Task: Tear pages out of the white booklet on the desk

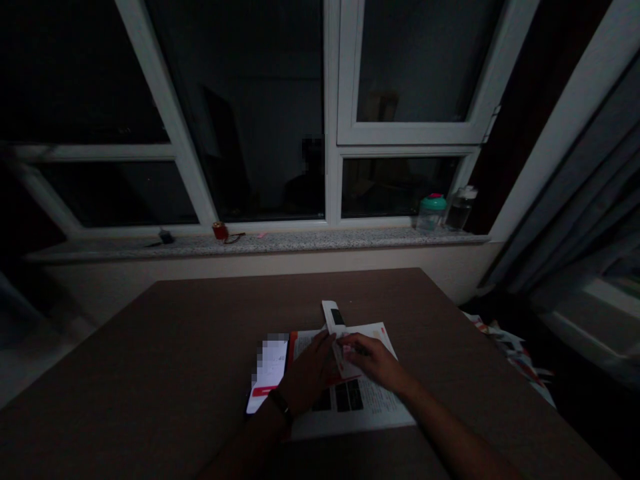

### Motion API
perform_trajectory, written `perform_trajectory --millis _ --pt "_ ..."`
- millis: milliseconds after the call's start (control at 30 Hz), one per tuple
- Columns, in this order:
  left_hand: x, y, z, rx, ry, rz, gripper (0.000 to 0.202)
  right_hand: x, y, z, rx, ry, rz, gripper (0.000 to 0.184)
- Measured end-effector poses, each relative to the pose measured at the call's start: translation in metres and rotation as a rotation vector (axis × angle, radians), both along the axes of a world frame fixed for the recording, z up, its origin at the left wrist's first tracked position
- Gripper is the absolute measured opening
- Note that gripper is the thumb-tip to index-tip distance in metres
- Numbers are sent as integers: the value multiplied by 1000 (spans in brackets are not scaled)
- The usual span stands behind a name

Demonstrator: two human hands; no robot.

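A narrow white folded paper piece [330, 309] with a dark patch lies over a printed booklet [367, 403]. From the left, my left hand [310, 377], with a dark band at the wrist, reaches over the booklet. Its fingertips meet the edge of the white piece; its thumb is hard to see in the dim light. My right hand [375, 360] comes from the other side, fingers bent and closed on the same piece, where a pinkish print shows. Beside my left hand, a lit phone [270, 367] lies face up.
The brown table [210, 320] reaches towards a granite windowsill [300, 241]. On the sill stand a teal-lidded bottle [432, 212], a clear bottle [461, 208] and a small red object [220, 231]. Crumpled colourful packaging [515, 350] lies beyond the table's right edge.
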State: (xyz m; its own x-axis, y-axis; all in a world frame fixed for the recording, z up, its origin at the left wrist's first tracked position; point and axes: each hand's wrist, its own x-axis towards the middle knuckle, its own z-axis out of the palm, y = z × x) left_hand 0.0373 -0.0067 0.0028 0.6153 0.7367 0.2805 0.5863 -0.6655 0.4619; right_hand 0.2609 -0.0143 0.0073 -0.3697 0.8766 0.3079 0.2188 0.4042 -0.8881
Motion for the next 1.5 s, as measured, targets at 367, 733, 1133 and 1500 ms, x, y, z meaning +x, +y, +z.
perform_trajectory --millis 367,733,1133,1500 --pt "3 -5 6 58 109 25 49 -6 -1 -2 -14 59 38 32" --pt "-2 -2 -3 37 145 23 47 25 7 -5 209 -273 -22 34" --pt "-6 3 -9 -21 124 33 46 17 4 -6 218 -358 16 41" --pt "-4 3 -6 85 193 56 50 14 2 -6 244 -440 -6 47"
